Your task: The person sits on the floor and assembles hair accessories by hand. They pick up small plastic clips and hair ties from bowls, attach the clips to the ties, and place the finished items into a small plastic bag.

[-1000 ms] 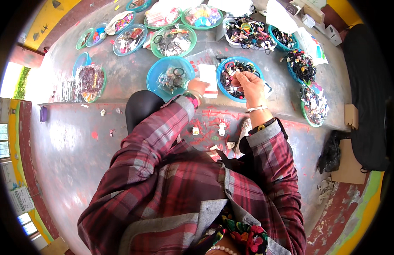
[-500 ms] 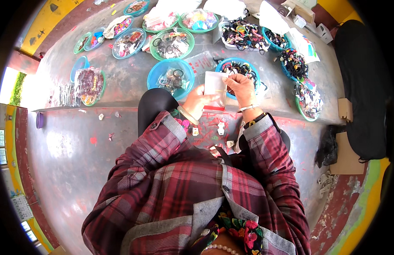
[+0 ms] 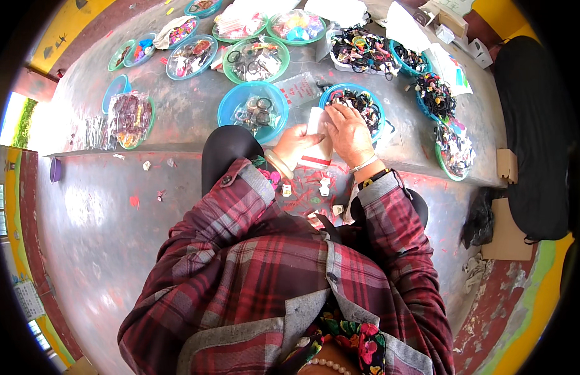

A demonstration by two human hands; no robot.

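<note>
My left hand [image 3: 297, 144] grips a small whitish plastic packet [image 3: 320, 149] with a red band along its lower edge, thumb across its front. The packet is held up in front of my knees and tilts a little. My right hand [image 3: 351, 137] is closed against the packet's upper right side; its fingers cover that edge, and what lies under them is hidden. Just beyond my right hand stands a blue basin [image 3: 379, 111] of dark hair ties [image 3: 362, 104]. Nearest to my left hand is another blue basin [image 3: 227, 112], with bagged dark rings [image 3: 262, 111] inside.
Several basins of small goods crowd the raised concrete ledge [image 3: 190, 112], among them a green basin [image 3: 230, 70]. Paper scraps, such as a white one [image 3: 325, 186], lie on the floor between my feet. At right are a black bag [image 3: 480, 219] and a cardboard piece [image 3: 510, 234].
My right hand has gone from pinching the packet's upper right corner to lying along its right side, fingers over the edge. The packet has turned and narrowed in view.
</note>
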